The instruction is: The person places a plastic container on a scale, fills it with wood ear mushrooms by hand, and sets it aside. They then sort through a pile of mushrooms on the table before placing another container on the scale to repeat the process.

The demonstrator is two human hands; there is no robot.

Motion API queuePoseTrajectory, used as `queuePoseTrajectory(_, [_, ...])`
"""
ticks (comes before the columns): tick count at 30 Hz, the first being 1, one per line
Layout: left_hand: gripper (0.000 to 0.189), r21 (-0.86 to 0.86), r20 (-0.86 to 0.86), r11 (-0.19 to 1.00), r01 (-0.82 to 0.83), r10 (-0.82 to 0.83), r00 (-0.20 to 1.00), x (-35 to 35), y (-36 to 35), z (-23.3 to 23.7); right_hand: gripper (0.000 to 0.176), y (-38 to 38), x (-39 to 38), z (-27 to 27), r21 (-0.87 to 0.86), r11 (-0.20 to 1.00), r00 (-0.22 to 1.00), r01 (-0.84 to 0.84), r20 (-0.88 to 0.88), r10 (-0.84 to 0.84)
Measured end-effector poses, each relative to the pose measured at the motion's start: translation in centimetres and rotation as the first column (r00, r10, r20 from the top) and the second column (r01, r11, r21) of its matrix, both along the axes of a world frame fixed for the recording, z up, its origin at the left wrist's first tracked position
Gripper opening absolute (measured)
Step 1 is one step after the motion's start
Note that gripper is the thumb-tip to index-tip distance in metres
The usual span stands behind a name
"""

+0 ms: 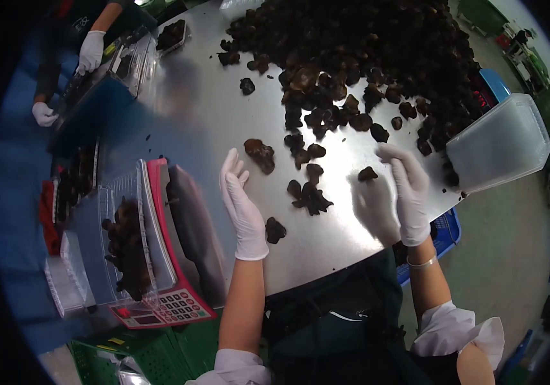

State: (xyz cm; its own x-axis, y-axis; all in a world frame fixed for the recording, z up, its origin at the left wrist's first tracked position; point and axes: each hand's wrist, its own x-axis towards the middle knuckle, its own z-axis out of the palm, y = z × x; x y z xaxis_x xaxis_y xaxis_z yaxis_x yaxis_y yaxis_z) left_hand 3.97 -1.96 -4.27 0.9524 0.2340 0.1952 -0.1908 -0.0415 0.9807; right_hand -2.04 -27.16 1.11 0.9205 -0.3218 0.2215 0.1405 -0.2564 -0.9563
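Observation:
My left hand (241, 208), in a white glove, is held above the metal table with its fingers stretched and nothing in it. Close to its fingertips lies a large brown wood ear mushroom piece (261, 156), and a smaller dark piece (275, 230) is beside the wrist. Across from it, my right hand (408, 192) is also gloved in white, empty, with the fingers extended. A small mushroom piece (367, 174) lies just left of that hand. Between both hands a loose cluster of pieces (313, 197) rests on the table.
A big heap of dark mushrooms (358, 45) covers the far side. At left, a filled clear tray (148, 237) sits on a pink scale (191, 307). Translucent container (499, 144) stands at the right edge; blue basket (445, 231) is below. A co-worker's gloved hand (91, 51) is upper left.

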Motion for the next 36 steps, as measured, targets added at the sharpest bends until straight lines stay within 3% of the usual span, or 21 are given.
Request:
queuePoseTrajectory(3, [0.06,-0.011,-0.019,1.0,-0.005,0.005,1.0,0.1,0.0,0.2,0.023,-1.7,-2.5,-1.9,-0.062,0.998,0.998,-0.027,-0.061,0.024])
queuePoseTrajectory(8, [0.058,-0.033,-0.044,0.999,-0.001,-0.001,0.999,0.3,0.3,-0.1,0.022,2.5,-4.7,-2.8,-0.038,0.987,0.978,-0.154,-0.151,0.146])
queuePoseTrajectory(10, [0.057,-0.043,-0.041,0.999,0.004,-0.005,0.999,0.3,0.5,-0.1,0.033,4.8,-3.7,-2.7,-0.249,0.955,0.983,-0.162,-0.123,0.135])
queuePoseTrajectory(11, [0.057,-0.041,-0.044,0.999,0.002,-0.004,0.999,0.2,0.6,-0.1,0.033,5.4,-2.9,-2.8,-0.247,0.955,0.983,-0.164,-0.125,0.136])
queuePoseTrajectory(13, [0.055,-0.033,-0.076,0.999,0.037,-0.039,0.996,0.2,0.7,0.1,0.049,6.2,-1.2,-3.3,-0.644,0.756,0.979,-0.117,0.054,0.198])
queuePoseTrajectory(14, [0.055,-0.029,-0.078,0.999,0.035,-0.037,0.996,0.3,0.7,0.2,0.049,6.6,-1.1,-3.6,-0.641,0.759,0.978,-0.12,0.053,0.2])
queuePoseTrajectory(15, [0.053,-0.011,-0.06,1.0,0.022,-0.022,0.998,0.4,0.5,0.2,0.046,6.9,-1.0,-3.8,-0.457,0.866,0.977,-0.205,-0.038,0.211])
queuePoseTrajectory(17, [0.051,0.004,-0.045,1.0,0.007,-0.007,0.999,0.5,0.5,0.2,0.036,7.2,-1.5,-3.2,-0.047,0.963,0.936,-0.264,-0.254,0.244])
queuePoseTrajectory(18, [0.05,-0.006,-0.05,1.0,0.017,-0.017,0.999,0.6,0.6,0.3,0.036,7.2,-1.4,-2.9,-0.045,0.963,0.934,-0.264,-0.261,0.244])
queuePoseTrajectory(19, [0.048,-0.018,-0.06,0.999,0.027,-0.028,0.998,0.5,0.6,0.2,0.032,7.2,-1.5,-2.8,0.452,0.857,0.895,-0.247,-0.233,0.381])
queuePoseTrajectory(20, [0.048,-0.021,-0.074,0.999,0.029,-0.031,0.997,0.3,0.6,0.1,0.028,7.1,-1.8,-2.6,0.833,0.531,0.866,-0.157,-0.143,0.48])
queuePoseTrajectory(21, [0.045,-0.002,-0.066,1.0,0.024,-0.024,0.998,0.3,0.4,0.5,0.025,7.0,-2.0,-2.2,0.927,0.348,0.868,-0.142,-0.053,0.494])
queuePoseTrajectory(22, [0.042,0.018,-0.055,1.0,0.02,-0.019,0.998,0.3,0.3,0.8,0.025,7.0,-2.2,-2.4,0.927,0.352,0.869,-0.132,-0.063,0.49])
queuePoseTrajectory(24, [0.038,-0.001,-0.059,0.999,0.041,-0.041,0.997,-0.2,-0.2,1.5,0.031,7.2,-2.8,-3.0,0.995,-0.096,0.852,-0.018,0.066,0.52])
queuePoseTrajectory(25, [0.033,-0.019,-0.049,0.998,0.053,-0.054,0.997,-0.5,-0.4,1.8,0.038,7.3,-2.9,-3.3,0.981,-0.191,0.835,-0.031,0.13,0.535])
queuePoseTrajectory(26, [0.033,-0.019,-0.055,0.998,0.059,-0.06,0.997,-0.8,-0.4,2.1,0.038,7.3,-3.1,-3.1,0.981,-0.191,0.839,-0.025,0.125,0.529])
queuePoseTrajectory(28, [0.028,0.011,0.043,0.991,0.13,-0.13,0.991,-1.6,-0.3,2.5,0.044,7.5,-3.2,-1.9,0.951,-0.308,0.803,-0.004,0.187,0.565])
queuePoseTrajectory(32, [0.026,0.147,0.118,0.979,0.142,-0.16,0.98,-4.4,0.7,2.1,0.046,7.3,-3.9,-2.3,0.955,-0.295,0.796,-0.026,0.198,0.571])
queuePoseTrajectory(35, [0.026,0.29,0.126,0.957,0.01,-0.049,0.991,-8.0,2.2,2.2,0.043,7.1,-4.4,-2.8,0.977,-0.213,0.804,-0.023,0.145,0.576])
queuePoseTrajectory(36, [0.026,0.311,0.116,0.949,-0.05,0.014,0.993,-9.3,3.3,1.8,0.041,6.8,-4.2,-2.8,0.99,-0.13,0.826,-0.05,0.114,0.552])
